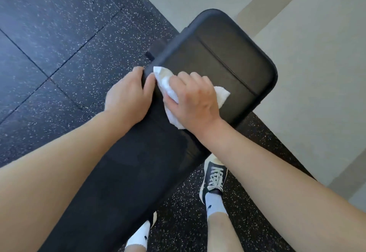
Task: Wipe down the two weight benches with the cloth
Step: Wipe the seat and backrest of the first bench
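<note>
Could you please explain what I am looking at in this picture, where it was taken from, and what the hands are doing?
There is no machine here: a person wears a camera on the head, so the one picture looks down along their own arms. Below them is a black padded bench standing on a speckled floor. The right hand holds a white cloth against the pad, fingers curled over it, as for wiping. The left hand grips the pad's left edge, probably to steady it. Lower down you see the person's shoe and socks. Only one bench is in view.
</note>
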`<state>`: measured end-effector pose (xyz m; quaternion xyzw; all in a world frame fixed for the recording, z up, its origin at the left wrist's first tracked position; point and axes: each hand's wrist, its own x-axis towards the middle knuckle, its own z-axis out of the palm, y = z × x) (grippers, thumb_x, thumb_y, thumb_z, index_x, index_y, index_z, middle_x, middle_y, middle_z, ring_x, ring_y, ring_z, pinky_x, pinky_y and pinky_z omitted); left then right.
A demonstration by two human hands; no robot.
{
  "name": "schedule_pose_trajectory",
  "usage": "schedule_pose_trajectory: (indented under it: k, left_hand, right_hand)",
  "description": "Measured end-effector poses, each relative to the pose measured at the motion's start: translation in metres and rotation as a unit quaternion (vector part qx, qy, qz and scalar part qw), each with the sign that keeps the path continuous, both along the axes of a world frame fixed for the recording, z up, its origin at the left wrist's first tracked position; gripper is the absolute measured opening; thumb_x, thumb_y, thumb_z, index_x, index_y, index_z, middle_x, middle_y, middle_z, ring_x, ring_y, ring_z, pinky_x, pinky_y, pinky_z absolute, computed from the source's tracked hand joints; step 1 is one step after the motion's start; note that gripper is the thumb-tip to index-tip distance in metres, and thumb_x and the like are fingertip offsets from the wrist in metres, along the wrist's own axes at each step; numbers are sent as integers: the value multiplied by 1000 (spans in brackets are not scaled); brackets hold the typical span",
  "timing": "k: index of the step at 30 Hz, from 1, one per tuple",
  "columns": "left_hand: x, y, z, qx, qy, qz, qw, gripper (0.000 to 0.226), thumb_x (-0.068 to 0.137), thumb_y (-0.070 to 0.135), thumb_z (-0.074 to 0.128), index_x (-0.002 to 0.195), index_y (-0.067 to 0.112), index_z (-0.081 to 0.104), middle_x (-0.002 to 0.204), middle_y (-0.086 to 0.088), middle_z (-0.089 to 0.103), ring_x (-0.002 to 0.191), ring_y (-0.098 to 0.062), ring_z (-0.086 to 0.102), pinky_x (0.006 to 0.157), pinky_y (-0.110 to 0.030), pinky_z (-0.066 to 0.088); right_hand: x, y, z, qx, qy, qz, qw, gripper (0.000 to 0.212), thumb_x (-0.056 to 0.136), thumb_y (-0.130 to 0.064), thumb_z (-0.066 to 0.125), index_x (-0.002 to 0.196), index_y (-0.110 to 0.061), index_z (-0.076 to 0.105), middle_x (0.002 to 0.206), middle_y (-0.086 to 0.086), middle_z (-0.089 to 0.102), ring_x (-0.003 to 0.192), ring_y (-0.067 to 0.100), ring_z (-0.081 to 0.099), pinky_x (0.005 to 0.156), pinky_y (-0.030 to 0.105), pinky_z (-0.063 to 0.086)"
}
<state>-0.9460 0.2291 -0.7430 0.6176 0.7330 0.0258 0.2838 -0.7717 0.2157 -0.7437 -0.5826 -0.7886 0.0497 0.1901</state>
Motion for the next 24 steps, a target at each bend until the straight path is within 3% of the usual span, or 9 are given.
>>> schedule_pose_trajectory:
  k: [2,7,10,12,15,19,24]
  left_hand:
    - [-31,-27,-4,-4,38,34,999,47,106,59,23,94,20,47,76,1,50,77,-37,50,70,-43,34]
    - [-37,-39,-11,57,76,56,994,51,103,56,22,80,19,48,64,8,43,66,-32,42,63,-39,30]
    - [-39,-39,-12,43,86,54,994,49,106,53,27,89,17,56,65,11,35,68,-30,40,65,-39,29]
    - [-39,-40,-13,46,81,54,994,49,105,53,26,92,17,57,66,10,39,68,-30,40,65,-38,28]
    - [-37,-40,-13,50,87,54,993,51,102,55,23,92,17,56,69,6,47,66,-30,40,64,-38,28]
    - [-37,-38,-10,43,81,41,995,51,99,56,18,88,19,51,69,9,44,69,-30,41,66,-40,30]
    - [-35,-38,-9,34,80,44,995,45,96,50,15,84,19,45,64,10,41,66,-28,41,65,-39,28]
  right_hand:
    - [-23,-5,1,1,-1,38,999,18,81,-27,68,73,-14,61,68,5,53,61,29,49,56,38,28]
    - [-31,31,3,32,-15,160,987,17,83,-28,70,78,-11,67,69,6,57,62,30,54,54,41,39]
    - [-15,95,-1,32,-43,80,995,25,91,-36,59,90,-13,67,81,8,64,75,33,61,64,41,40]
    - [-9,129,-2,-1,-56,-8,998,29,94,-40,49,94,-15,64,89,6,66,83,34,60,68,40,35]
    - [-21,142,-4,-21,-60,-62,996,27,91,-39,49,94,-17,64,90,5,67,85,32,60,68,38,27]
    - [-62,103,-1,-55,-65,-5,996,23,89,-37,53,97,-20,67,92,2,69,88,30,63,69,38,33]
    - [-77,42,7,-46,25,54,997,10,80,-23,69,78,-15,66,72,4,61,70,31,58,61,39,36]
